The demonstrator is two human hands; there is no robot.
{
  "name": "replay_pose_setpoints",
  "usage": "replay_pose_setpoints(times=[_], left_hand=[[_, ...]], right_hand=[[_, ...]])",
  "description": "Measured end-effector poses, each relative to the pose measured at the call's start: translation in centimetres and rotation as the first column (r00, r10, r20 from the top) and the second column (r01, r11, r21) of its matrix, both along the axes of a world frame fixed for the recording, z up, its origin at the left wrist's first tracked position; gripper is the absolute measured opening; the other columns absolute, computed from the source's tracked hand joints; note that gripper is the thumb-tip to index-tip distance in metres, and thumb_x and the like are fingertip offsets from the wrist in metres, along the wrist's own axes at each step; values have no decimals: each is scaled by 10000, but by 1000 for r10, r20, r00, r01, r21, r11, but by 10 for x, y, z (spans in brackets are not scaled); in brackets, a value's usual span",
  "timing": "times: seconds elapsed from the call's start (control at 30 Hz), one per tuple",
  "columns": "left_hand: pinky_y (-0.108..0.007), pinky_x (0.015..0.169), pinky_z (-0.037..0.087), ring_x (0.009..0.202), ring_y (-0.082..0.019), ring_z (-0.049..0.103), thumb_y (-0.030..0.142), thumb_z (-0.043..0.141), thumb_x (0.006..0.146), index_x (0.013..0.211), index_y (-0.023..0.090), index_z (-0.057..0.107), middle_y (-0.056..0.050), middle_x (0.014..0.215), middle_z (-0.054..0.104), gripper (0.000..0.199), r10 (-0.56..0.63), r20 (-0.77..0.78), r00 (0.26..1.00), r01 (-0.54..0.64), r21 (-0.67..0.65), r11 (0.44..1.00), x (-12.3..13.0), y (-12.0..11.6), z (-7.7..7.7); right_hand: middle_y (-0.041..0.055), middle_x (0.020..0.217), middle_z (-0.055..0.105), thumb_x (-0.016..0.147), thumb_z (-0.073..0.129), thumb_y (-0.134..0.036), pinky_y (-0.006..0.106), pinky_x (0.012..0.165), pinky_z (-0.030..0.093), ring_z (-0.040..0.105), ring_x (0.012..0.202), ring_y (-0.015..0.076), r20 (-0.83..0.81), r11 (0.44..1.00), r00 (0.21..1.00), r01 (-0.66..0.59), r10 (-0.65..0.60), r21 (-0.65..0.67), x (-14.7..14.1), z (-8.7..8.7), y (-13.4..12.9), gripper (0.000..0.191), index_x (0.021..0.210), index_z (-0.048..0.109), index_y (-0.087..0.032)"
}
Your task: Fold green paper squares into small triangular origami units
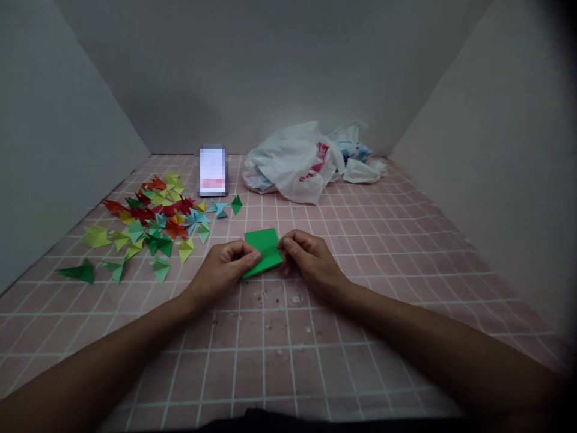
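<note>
From the head camera, looking forward and down: a folded rectangle of matte bright-green paper (265,252), crisp-edged and slightly tilted, held near the middle of a pink square-tiled surface (342,355) with white grout lines. The left hand (220,272) pinching the sheet's near left side between thumb and curled fingers; the right hand (313,261) pinching the opposite edge, its fingers pressed together over the paper. Whether the sheet touches the tiles, impossible to tell. Left of the hands, a loose scattered heap of small pointed folded-paper pieces (153,216) in red, orange, yellow-green, teal and pale blue, all sharp-cornered and faceted. Well out from the heap, a long dark-green folded paper spike (77,272). Just beyond it and nearer the centre, a small dark-green folded paper point (237,204) beside a pale blue folded paper star shape (219,208). Farther back, an upright rectangular device with a pixel-blurred face (212,171). To its right, a crumpled thin white plastic bag with red print (288,162), touching a bundle of white plastic with blue print (354,150). Tiny pale paper scraps (295,299) on the tiles below the hands. Smooth grey panels (58,132) enclosing the sides and back.
</note>
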State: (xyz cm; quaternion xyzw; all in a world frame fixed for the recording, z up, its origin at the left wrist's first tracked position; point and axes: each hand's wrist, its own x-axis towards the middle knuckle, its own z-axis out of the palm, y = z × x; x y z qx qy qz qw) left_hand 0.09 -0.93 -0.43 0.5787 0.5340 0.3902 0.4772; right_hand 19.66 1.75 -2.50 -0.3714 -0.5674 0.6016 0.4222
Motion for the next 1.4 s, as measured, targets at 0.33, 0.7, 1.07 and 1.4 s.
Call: replay_pose_setpoints(times=[0.33, 0.7, 1.07, 1.4], left_hand=[[-233, 573, 362, 612, -125, 478, 398, 640, 839, 682, 180, 639, 17, 647, 563, 269, -76, -82, 994, 79, 29, 996, 1, -3, -4], [-248, 572, 338, 618, -118, 429, 390, 543, 911, 709, 181, 521, 36, 659, 485, 291, -115, -176, 978, 140, 138, 981, 0, -3, -5], [-247, 559, 321, 599, -110, 407, 376, 564, 904, 688, 180, 518, 40, 640, 461, 295, -114, -135, 984, 134, 154, 979, 2, -9, -1], [-230, 560, 354, 596, -104, 448, 404, 632, 860, 717, 168, 573, 28, 653, 537, 282, 11, 137, 991, -12, 8, 1000, 8, -7, -5]], right_hand=[[-51, 529, 591, 832, 684, -409, 173, 364, 368, 505, 388, 76, 1, 944, 976, -209, 216, -256, -4, 5, -6, 251, 792, 561, -194], [-42, 540, 612, 873, 650, -474, 161, 341, 369, 528, 383, 70, -28, 957, 985, -169, 168, -235, -4, 9, -4, 321, 753, 569, -188], [-69, 460, 567, 789, 735, -377, 170, 338, 377, 499, 342, 71, -56, 915, 960, -278, 274, -292, -2, 8, -5, 259, 705, 585, -184], [-44, 603, 592, 839, 692, -509, 198, 414, 364, 498, 446, 79, -104, 972, 990, -118, 98, -204, -6, 7, -6, 338, 842, 583, -190]])
